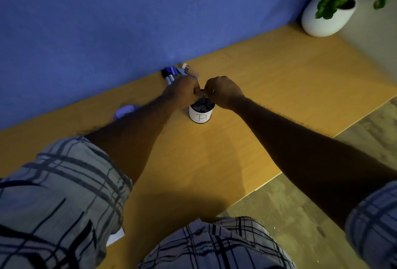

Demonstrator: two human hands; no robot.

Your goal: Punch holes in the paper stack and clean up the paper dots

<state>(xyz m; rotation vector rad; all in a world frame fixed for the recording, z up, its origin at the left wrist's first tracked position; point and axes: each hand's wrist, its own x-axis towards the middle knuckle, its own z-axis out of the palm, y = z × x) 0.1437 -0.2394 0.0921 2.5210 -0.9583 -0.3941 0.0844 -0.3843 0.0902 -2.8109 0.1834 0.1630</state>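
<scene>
Two hands meet frame centre above white cup (201,116): left hand (182,92), right hand (223,92), both grips curled, pinching small unidentifiable object (203,94). Purple punch (124,111) left of centre; paper corner (117,236) lower left.

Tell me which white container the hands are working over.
The small hand-labelled cup just below the left hand and right hand; the large plant pot stands apart in the far corner.

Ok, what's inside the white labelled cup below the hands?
The cup shows a dark, mottled fill near its rim; what it is cannot be told. The left hand and right hand cover its far edge.
</scene>
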